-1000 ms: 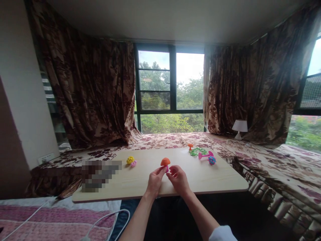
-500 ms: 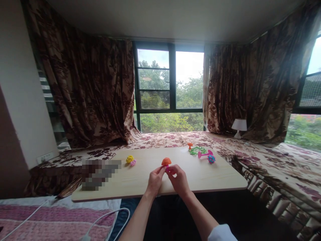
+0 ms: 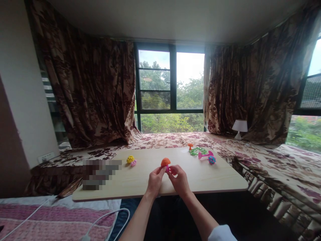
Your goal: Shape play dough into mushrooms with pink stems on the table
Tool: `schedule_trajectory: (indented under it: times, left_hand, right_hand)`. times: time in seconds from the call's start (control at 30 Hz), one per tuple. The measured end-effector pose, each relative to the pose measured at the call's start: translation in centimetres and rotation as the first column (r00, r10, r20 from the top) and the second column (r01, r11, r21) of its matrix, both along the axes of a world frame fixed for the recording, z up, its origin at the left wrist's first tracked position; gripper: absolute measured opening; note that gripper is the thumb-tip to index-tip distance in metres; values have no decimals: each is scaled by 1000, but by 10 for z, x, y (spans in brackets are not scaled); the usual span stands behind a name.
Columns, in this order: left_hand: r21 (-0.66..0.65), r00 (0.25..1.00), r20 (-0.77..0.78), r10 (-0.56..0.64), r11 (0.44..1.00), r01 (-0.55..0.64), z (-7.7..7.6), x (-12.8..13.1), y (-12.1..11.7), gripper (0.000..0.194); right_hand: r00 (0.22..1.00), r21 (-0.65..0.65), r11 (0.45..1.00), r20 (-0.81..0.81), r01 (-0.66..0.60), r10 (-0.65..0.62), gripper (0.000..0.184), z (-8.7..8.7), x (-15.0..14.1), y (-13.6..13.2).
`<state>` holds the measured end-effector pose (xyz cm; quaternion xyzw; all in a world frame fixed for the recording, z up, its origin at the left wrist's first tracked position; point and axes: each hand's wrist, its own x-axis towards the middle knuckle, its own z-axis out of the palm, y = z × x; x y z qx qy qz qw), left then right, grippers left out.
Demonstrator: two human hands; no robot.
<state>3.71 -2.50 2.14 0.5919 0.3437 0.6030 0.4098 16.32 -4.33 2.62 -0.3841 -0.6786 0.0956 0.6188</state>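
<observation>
Both my hands meet over the near middle of a light wooden table (image 3: 200, 179). My left hand (image 3: 154, 181) pinches the stem of a small toy with an orange dome cap (image 3: 165, 162) and a pink stalk. My right hand (image 3: 178, 180) is closed on the same toy's pink lower part from the right. A yellow and pink toy piece (image 3: 131, 160) lies on the table to the left. At the far right of the table lie a green lattice piece (image 3: 197, 151), a small orange piece (image 3: 190, 146), a pink stemmed piece (image 3: 205, 155) and a blue spiky ball (image 3: 212, 159).
A blurred dark object (image 3: 100, 169) sits on the table's left part. Patterned bedding (image 3: 263, 160) surrounds the table, with a small white lamp (image 3: 239, 128) at the back right. White cables (image 3: 105, 221) run over a pink blanket at the lower left. Curtains frame the window behind.
My hands have come slightly closer together around the orange-capped toy; the right fingers now close on its pink part. Nothing else on the table has moved.
</observation>
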Motion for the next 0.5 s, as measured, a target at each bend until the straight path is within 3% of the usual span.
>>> schedule_trajectory:
  times: [0.37,0.5]
  left_hand:
    - [7,1000,-3,10,1000,-10,-6,-1,4,28]
    - [8,1000,11,22,1000,-22,-6,-1,4,29]
  right_hand:
    - [999,4,1000,41,25,-25,18,-6,0,3]
    - [999,10,1000,46,30,-30,9,-3,0,0]
